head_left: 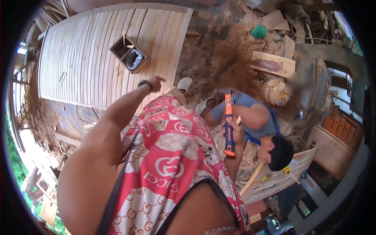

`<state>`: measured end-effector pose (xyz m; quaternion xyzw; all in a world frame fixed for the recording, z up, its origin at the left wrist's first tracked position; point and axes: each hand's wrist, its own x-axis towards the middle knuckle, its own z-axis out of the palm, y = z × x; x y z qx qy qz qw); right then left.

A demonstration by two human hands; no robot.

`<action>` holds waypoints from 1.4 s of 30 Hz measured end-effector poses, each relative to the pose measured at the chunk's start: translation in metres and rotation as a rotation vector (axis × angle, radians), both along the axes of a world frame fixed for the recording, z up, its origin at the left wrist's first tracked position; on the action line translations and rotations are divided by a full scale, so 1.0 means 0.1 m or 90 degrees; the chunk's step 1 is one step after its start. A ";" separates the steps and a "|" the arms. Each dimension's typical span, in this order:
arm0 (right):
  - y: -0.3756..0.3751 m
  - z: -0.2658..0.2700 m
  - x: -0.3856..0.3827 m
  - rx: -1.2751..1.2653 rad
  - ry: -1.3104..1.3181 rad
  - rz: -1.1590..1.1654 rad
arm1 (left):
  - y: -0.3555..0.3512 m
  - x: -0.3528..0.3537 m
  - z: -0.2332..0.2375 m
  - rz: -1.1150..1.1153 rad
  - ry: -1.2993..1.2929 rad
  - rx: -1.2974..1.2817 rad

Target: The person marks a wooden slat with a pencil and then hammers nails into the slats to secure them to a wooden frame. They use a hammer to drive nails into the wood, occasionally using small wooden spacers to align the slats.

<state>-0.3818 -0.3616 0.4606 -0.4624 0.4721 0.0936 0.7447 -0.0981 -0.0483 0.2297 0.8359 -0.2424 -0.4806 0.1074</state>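
My right hand (235,132) is wrapped round a hammer (229,144) with an orange and dark blue handle, held upright in front of my body. A small pale sliver of wood (238,120) shows at the fingers of that hand. My left hand (156,83), with a dark band at the wrist, is over the near edge of a slatted wooden panel (90,58). One finger stretches out, and nothing is visible in this hand. On the panel stands an open wooden box (119,51) with a divider, holding thin sticks and something whitish in a bag.
A person (254,117) in grey-blue clothes crouches at my right, close to the hammer. Sawdust (211,58) covers the floor. Loose boards (273,64), a log round (274,92) and a wooden frame (282,176) lie on the right.
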 end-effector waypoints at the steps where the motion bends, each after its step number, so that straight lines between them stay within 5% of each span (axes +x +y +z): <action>1: -0.15 0.16 0.24 0.038 0.026 -0.052 | -0.15 0.09 0.04 0.084 -0.051 -0.071; 5: -0.86 -0.03 1.09 -0.011 -0.017 0.053 | -0.85 0.53 0.57 0.321 0.002 -0.136; 7: -1.06 -0.06 1.59 0.003 -0.043 0.063 | -1.20 0.64 0.90 0.494 0.250 -0.358; 12: -1.54 -0.09 3.16 0.231 -0.288 0.067 | -2.20 0.90 1.63 0.477 0.542 -0.626; 14: -1.64 -0.05 3.86 0.272 -0.297 0.140 | -2.68 1.10 1.50 0.446 0.512 -0.761; 16: -1.81 -0.19 4.52 0.288 -0.299 0.167 | -3.04 1.38 1.49 0.566 0.676 -0.820; 20: -2.27 -0.58 5.68 0.327 -0.291 0.361 | -3.67 2.06 1.28 0.795 0.697 -0.932; 22: -2.57 -0.60 6.06 0.357 -0.246 0.411 | -4.01 2.24 1.17 0.807 0.836 -1.024; 24: -2.67 -0.55 6.55 0.362 -0.189 0.471 | -4.25 2.45 1.20 0.787 0.804 -1.120; 27: -3.01 -0.47 7.33 0.444 -0.120 0.546 | -4.41 2.48 1.20 0.772 0.730 -1.056; 30: -3.14 -0.52 7.90 0.402 -0.078 0.673 | -4.45 2.25 1.13 0.918 0.649 -0.965; 33: -3.01 -0.51 8.08 0.019 -0.080 0.890 | -4.49 2.13 0.97 1.120 0.538 -0.912; 36: -2.99 -0.91 8.22 0.035 -0.017 1.059 | -4.66 2.03 0.69 1.308 0.363 -0.845; 37: -2.80 -1.07 8.12 -0.016 -0.012 1.009 | -4.68 2.02 0.56 1.319 0.363 -0.852; 39: -2.43 -1.45 8.02 -0.147 -0.013 1.101 | -4.76 2.01 0.35 1.482 0.147 -0.584; 40: -2.21 -1.68 7.99 -0.282 -0.028 1.171 | -4.74 2.00 0.24 1.495 0.141 -0.584; 42: -1.77 -2.20 7.92 -0.298 -0.108 1.232 | -4.71 1.99 0.07 1.495 0.058 -0.426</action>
